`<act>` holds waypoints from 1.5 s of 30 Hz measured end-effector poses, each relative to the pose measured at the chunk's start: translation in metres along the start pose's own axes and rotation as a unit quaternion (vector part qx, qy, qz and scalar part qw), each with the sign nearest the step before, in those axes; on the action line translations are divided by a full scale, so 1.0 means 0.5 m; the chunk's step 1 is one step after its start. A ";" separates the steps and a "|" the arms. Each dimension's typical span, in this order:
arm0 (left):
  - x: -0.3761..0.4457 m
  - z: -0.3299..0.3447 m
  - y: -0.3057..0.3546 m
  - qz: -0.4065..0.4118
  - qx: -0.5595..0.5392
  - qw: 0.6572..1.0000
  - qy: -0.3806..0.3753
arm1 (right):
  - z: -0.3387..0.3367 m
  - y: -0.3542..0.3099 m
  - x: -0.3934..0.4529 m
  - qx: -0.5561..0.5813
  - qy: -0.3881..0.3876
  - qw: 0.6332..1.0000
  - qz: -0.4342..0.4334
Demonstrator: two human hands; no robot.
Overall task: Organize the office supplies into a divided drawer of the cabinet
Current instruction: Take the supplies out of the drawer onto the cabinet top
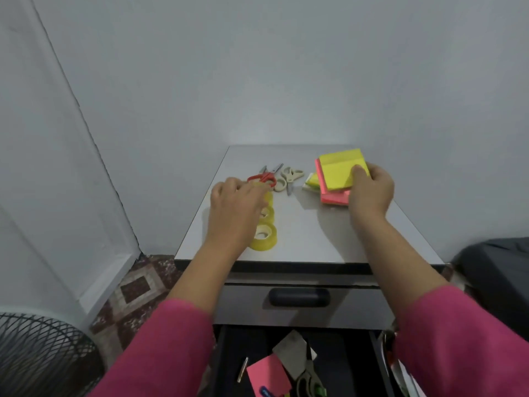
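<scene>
One grey cabinet top (309,224) (cluttered) — pale walls (257,67)

A: The left hand (234,202) covers most of the tape rolls (264,233), so I can't count them or see its fingers' grip.

B: Same with the open drawer (286,365), the bottom edge cuts it off and its contents are a blur.

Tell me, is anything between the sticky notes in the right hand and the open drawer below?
Nothing visible blocks them. The right hand holds the sticky notes above the cabinet top; the open drawer lies below.
</scene>
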State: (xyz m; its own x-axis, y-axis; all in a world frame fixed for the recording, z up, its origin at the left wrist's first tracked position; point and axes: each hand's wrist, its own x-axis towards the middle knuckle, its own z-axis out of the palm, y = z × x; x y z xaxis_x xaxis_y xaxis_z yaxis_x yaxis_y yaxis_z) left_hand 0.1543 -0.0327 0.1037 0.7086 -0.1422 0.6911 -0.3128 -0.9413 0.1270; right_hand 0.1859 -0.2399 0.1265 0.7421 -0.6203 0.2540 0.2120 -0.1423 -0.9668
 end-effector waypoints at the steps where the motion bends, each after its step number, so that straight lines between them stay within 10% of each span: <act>1: -0.002 0.012 -0.005 0.008 -0.019 1.000 -0.002 | 0.018 0.003 0.019 -0.016 0.009 1.000 0.001; 10: -0.004 0.027 -0.027 0.008 -0.118 0.993 0.005 | 0.039 0.051 0.061 -0.261 -0.018 0.965 -0.017; 17: -0.006 0.019 -0.031 -0.112 -0.202 0.973 -0.003 | 0.036 0.056 0.025 -0.419 -0.188 0.883 -0.095; 37: -0.002 0.037 -0.052 -0.254 -0.274 0.926 -0.046 | 0.051 0.083 0.048 -0.422 -0.172 0.881 -0.126; 41: -0.007 0.025 -0.043 -0.159 -0.282 0.946 0.009 | 0.053 0.083 0.049 -0.418 -0.175 0.884 -0.119; 45: -0.016 0.008 -0.024 -0.002 -0.269 0.959 -0.087 | 0.055 0.081 0.047 -0.420 -0.177 0.883 -0.116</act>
State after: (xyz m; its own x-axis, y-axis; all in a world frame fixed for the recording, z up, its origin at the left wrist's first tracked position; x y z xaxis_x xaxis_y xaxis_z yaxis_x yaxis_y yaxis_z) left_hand 0.1549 -0.0215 0.0938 0.7911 -0.2313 0.5663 -0.5573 -0.6542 0.5113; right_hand 0.2296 -0.2391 0.0943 0.9241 -0.2413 0.2963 -0.0517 -0.8472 -0.5287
